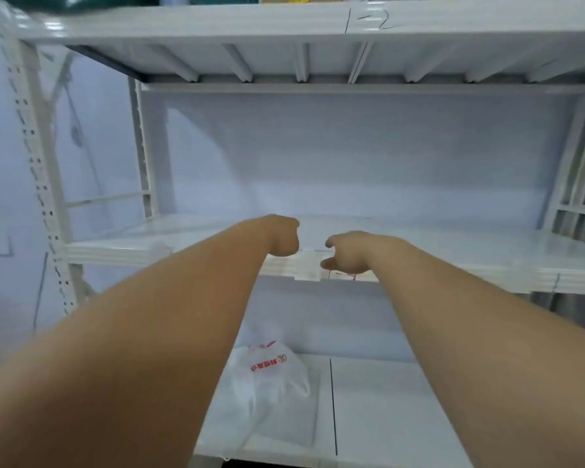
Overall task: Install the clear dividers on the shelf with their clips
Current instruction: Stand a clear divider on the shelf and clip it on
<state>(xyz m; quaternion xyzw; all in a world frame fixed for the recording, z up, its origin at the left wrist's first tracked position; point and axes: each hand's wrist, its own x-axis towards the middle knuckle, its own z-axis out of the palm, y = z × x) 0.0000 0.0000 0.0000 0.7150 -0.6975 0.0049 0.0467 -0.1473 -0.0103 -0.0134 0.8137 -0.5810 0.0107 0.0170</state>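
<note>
Pressing clear clip [307, 265] onto shelf [487, 255] front edge; left hand [282, 236] fisted, right hand [347, 253] pinching it; light, brittle, slippery; hold by sides.

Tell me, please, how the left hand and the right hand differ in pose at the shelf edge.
The left hand is curled into a fist with its knuckles over the shelf top; the right hand is looser, its thumb reaching round the front edge. The left hand sits slightly higher and further back than the right. Both are bare and flank the clear clip at the front edge.
</note>
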